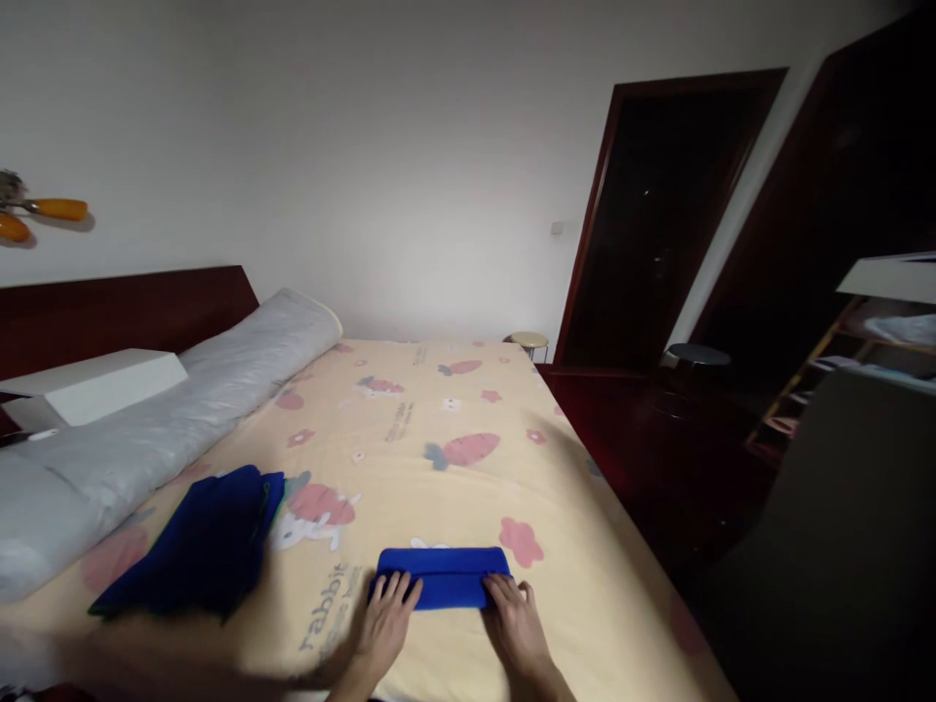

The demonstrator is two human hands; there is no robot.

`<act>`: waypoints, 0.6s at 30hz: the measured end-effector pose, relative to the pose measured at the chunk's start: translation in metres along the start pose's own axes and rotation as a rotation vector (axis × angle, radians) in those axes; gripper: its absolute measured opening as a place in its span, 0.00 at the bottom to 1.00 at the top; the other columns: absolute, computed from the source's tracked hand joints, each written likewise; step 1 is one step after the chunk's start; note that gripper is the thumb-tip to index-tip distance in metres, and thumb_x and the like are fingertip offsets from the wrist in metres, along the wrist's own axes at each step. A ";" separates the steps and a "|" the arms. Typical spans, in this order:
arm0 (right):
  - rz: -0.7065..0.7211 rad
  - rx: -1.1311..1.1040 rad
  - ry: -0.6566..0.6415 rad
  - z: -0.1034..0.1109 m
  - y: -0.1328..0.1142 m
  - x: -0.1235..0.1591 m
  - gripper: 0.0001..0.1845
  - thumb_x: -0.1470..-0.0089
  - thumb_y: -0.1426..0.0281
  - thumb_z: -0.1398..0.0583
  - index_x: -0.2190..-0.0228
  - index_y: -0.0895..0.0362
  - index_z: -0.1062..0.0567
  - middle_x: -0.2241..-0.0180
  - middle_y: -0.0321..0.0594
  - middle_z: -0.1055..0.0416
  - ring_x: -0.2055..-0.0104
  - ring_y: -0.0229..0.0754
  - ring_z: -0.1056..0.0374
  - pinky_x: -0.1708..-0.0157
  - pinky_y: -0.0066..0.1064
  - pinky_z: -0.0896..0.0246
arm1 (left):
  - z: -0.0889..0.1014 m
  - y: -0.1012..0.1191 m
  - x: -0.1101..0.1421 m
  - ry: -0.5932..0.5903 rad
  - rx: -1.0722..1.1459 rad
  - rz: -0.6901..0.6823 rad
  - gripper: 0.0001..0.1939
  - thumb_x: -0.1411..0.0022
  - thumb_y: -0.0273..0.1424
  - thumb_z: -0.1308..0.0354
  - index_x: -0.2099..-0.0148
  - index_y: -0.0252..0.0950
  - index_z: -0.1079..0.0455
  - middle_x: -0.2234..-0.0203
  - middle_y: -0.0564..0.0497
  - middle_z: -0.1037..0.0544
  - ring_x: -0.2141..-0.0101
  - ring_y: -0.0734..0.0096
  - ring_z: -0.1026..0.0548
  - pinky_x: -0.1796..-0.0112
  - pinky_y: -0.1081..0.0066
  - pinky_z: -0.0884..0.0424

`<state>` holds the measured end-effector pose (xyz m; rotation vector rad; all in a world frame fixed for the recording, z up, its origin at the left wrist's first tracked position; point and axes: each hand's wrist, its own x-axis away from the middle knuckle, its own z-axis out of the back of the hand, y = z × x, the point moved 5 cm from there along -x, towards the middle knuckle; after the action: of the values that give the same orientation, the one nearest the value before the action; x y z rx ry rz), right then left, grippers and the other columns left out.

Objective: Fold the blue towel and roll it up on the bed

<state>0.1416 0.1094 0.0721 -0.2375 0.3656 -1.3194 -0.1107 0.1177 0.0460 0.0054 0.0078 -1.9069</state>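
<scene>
Pressed flat, unclenched, on the folded blue cloth: left hand on its near-left edge, right hand on its near-right, bedsheet beneath. Likely to bunch or unfold if pushed unevenly. Well left of the grip, a darker blue pile.

- This is a bedroom in a home.
- A wide bed fills the room, spread with a cream sheet printed with rabbits, carrots and flowers.
- A dark wooden headboard stands against the plain white wall, with a long grey bolster pillow along it.
- A dark wooden door stands at the far side, a small round stool beside it.
- Wooden shelves stand on the right.
</scene>
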 end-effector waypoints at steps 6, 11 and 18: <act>-0.001 -0.024 -0.058 0.018 -0.013 -0.018 0.18 0.55 0.77 0.49 0.66 0.53 0.23 0.61 0.40 0.22 0.52 0.46 0.30 0.48 0.41 0.45 | 0.018 -0.002 -0.008 -0.024 0.067 0.093 0.26 0.40 0.23 0.54 0.40 0.40 0.34 0.44 0.45 0.26 0.42 0.59 0.33 0.40 0.55 0.43; -0.045 0.008 -0.010 0.004 -0.023 -0.025 0.29 0.51 0.76 0.49 0.46 0.55 0.30 0.41 0.47 0.33 0.38 0.53 0.41 0.38 0.49 0.56 | 0.023 0.009 -0.019 0.027 0.078 0.176 0.26 0.39 0.22 0.58 0.42 0.35 0.32 0.46 0.41 0.25 0.44 0.57 0.31 0.42 0.52 0.41; 0.294 -0.017 -0.028 -0.040 -0.056 -0.023 0.37 0.43 0.67 0.49 0.34 0.51 0.51 0.33 0.41 0.50 0.32 0.48 0.50 0.35 0.47 0.55 | 0.012 0.039 -0.024 0.193 0.042 -0.119 0.31 0.35 0.31 0.56 0.31 0.39 0.52 0.33 0.50 0.42 0.35 0.62 0.44 0.37 0.57 0.47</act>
<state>0.0713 0.1197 0.0585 -0.2076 0.3723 -1.0232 -0.0658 0.1274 0.0581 0.2213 0.1009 -2.0184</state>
